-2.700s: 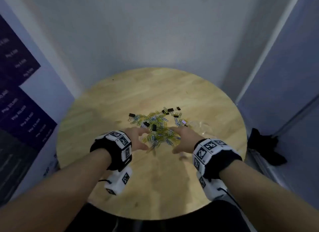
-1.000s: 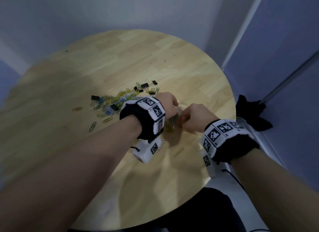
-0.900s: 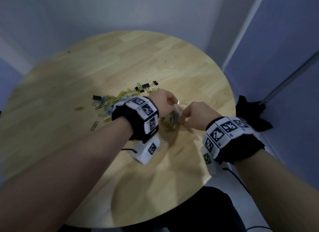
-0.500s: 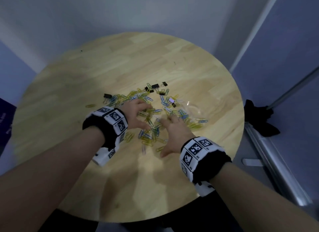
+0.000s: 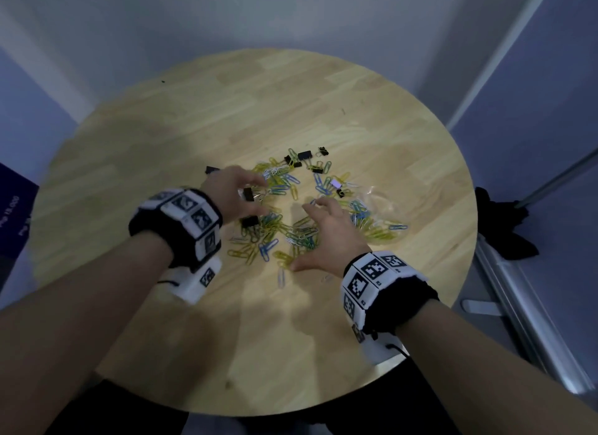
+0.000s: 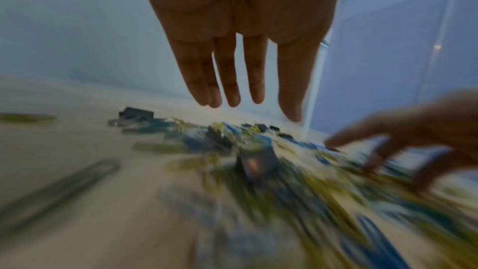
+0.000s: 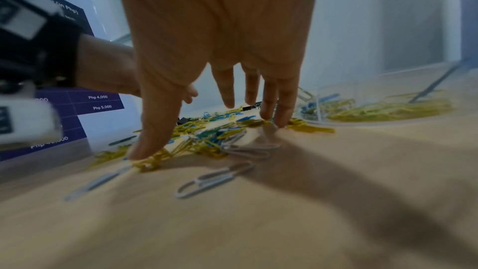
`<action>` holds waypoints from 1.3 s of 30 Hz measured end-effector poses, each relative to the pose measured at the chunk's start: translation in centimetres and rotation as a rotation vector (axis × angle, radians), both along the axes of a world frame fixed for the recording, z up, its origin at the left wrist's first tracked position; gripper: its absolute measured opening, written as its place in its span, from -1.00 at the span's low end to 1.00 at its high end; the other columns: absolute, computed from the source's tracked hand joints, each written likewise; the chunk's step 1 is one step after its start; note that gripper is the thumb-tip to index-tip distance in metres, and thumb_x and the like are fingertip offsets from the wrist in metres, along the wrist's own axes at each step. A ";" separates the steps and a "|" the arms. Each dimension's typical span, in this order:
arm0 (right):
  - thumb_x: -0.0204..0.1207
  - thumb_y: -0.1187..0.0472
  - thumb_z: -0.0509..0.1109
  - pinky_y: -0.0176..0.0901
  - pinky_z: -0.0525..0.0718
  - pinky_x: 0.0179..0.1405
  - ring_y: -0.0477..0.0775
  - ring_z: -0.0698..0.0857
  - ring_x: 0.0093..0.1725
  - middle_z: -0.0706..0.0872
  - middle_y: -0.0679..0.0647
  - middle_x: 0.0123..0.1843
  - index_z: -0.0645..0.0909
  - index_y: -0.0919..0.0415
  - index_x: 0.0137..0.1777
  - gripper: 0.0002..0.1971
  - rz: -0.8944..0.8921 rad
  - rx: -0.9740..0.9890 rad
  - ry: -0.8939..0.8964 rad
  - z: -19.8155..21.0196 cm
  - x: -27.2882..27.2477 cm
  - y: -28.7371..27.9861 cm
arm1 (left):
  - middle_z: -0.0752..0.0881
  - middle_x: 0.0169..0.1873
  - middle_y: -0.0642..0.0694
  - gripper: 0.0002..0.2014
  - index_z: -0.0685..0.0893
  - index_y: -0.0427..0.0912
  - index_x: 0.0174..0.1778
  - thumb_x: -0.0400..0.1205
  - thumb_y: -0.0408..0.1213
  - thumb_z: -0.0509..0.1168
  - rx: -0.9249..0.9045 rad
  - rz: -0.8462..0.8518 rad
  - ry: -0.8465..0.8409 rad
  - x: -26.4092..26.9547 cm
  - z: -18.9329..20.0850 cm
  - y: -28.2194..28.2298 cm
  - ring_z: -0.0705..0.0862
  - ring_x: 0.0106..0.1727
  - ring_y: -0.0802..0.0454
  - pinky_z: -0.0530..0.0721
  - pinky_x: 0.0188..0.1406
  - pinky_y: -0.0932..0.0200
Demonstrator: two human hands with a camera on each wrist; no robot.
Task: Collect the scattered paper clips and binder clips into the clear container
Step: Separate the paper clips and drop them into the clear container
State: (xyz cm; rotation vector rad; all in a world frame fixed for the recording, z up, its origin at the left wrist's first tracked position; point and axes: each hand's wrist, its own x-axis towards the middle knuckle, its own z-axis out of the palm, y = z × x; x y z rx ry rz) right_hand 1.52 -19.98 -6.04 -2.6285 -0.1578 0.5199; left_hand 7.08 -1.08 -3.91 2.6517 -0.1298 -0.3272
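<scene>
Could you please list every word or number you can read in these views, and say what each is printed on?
"Php 4,000": dark blue poster on the wall, right wrist view.
"Php 5,000": same poster, the row below.
"(in Php)": poster's top edge, partly blurred.
Other poster rows: too blurred to read.
Wrist bands: coded squares, small print unreadable.

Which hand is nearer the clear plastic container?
Right. The right hand rests on paper clips just beside the clear plastic container; the left hand is across the pile, farther away.
</scene>
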 end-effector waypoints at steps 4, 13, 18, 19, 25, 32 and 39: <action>0.11 -0.15 0.64 0.09 0.24 0.56 0.19 0.13 0.56 0.15 0.05 0.60 0.18 0.01 0.59 0.07 0.095 -0.116 0.032 0.2 0.4 0.8 | 0.49 0.44 -0.15 -0.41 0.47 0.02 0.48 0.52 0.03 0.39 0.174 -0.118 0.048 3.0 0.7 -1.1 0.49 0.44 -0.15 0.42 0.43 0.01; 0.40 0.32 0.49 -0.39 0.39 0.16 0.10 0.57 0.26 0.54 0.14 0.23 0.69 0.10 0.23 -0.63 0.027 0.110 0.007 -0.8 0.9 0.5 | 0.66 0.25 -0.12 -0.70 0.71 -0.14 0.21 0.55 -0.25 0.39 0.149 -0.352 0.071 0.4 -1.2 -1.8 0.60 0.30 -0.06 0.48 0.27 0.19; 0.19 0.04 0.65 0.04 0.46 0.45 0.16 0.45 0.41 0.38 0.11 0.39 0.46 0.06 0.45 -0.22 -0.051 0.089 0.007 -0.4 0.3 -0.2 | 0.44 0.47 -0.09 -0.34 0.50 0.09 0.43 0.39 0.02 0.51 0.085 -0.173 0.112 2.1 0.0 0.0 0.42 0.50 -0.11 0.37 0.52 -0.02; 0.14 -0.03 0.66 0.06 0.41 0.50 0.16 0.37 0.45 0.33 0.10 0.43 0.37 0.02 0.51 -0.10 -0.035 0.048 0.020 -0.2 0.1 -0.1 | 0.36 0.53 -0.08 -0.21 0.41 0.11 0.50 0.34 0.10 0.52 0.134 -0.197 0.175 2.4 0.2 -0.2 0.34 0.56 -0.10 0.31 0.56 -0.04; 0.21 0.10 0.65 -0.12 0.36 0.45 0.13 0.36 0.42 0.37 0.10 0.36 0.50 0.00 0.44 -0.26 0.038 0.047 0.042 -0.6 -0.5 1.1 | 0.27 0.56 0.02 0.09 0.39 0.10 0.52 0.03 0.36 0.54 0.297 -0.415 0.215 0.4 -1.4 -2.1 0.28 0.58 -0.05 0.19 0.58 0.04; 0.46 0.33 0.42 -0.28 0.50 0.14 0.12 0.65 0.19 0.67 0.16 0.17 0.75 0.13 0.13 -0.74 -0.020 0.097 -0.024 -0.5 0.1 0.6 | 0.56 0.33 -0.11 -0.49 0.65 -0.03 0.33 0.45 -0.08 0.49 0.155 -0.405 0.112 -1.2 -1.6 -1.0 0.54 0.35 -0.04 0.41 0.28 0.26; 0.44 0.44 0.39 -0.30 0.62 0.04 0.06 0.70 -0.12 0.79 0.15 -0.08 0.77 0.23 0.06 -0.75 -0.216 0.291 0.012 -0.2 1.0 0.4 | 0.75 0.17 -0.14 -0.70 0.74 -0.17 0.22 0.60 -0.18 0.35 0.188 -0.399 0.029 -1.8 -1.1 -2.0 0.68 0.20 -0.09 0.56 0.17 0.19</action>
